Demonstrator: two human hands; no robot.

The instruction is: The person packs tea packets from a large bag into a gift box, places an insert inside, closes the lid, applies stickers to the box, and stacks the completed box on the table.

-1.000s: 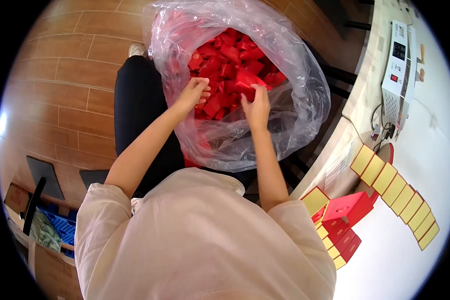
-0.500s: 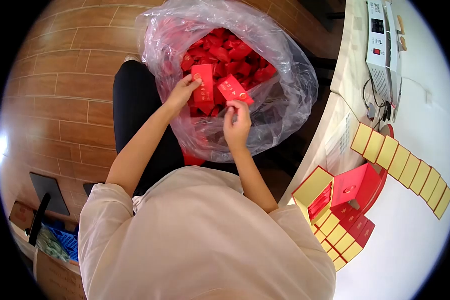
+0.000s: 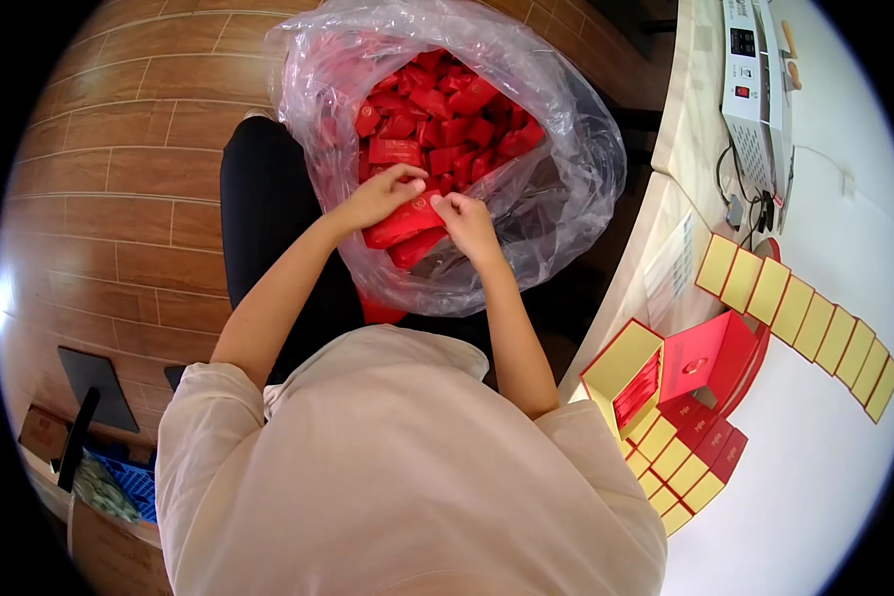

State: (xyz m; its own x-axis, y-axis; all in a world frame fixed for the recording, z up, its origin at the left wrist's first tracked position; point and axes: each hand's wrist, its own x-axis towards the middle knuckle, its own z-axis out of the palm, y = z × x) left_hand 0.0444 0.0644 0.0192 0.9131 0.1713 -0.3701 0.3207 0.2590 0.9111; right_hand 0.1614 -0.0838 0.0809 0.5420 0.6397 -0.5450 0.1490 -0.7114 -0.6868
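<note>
A large clear plastic bag (image 3: 576,199) stands open in front of me, full of small red packets (image 3: 457,129). Over its near left part, my left hand (image 3: 379,199) has its fingers curled at the upper edge of a red packet (image 3: 407,219). The thumb and fingers of my right hand (image 3: 467,223) pinch that packet's right end. Another red packet lies just below it, partly covered. Whether my left hand grips the packet or only rests on it is hard to tell.
To the right, a white table (image 3: 765,467) bears an open red box (image 3: 631,382), stacked yellow-and-red boxes (image 3: 670,462), a row of yellow boxes (image 3: 790,313) and a white machine (image 3: 750,109). A blue crate (image 3: 129,482) sits at lower left.
Two packets were held apart, one per hand; now my hands are close together at one packet, lower in the bag. The view has shifted slightly.
</note>
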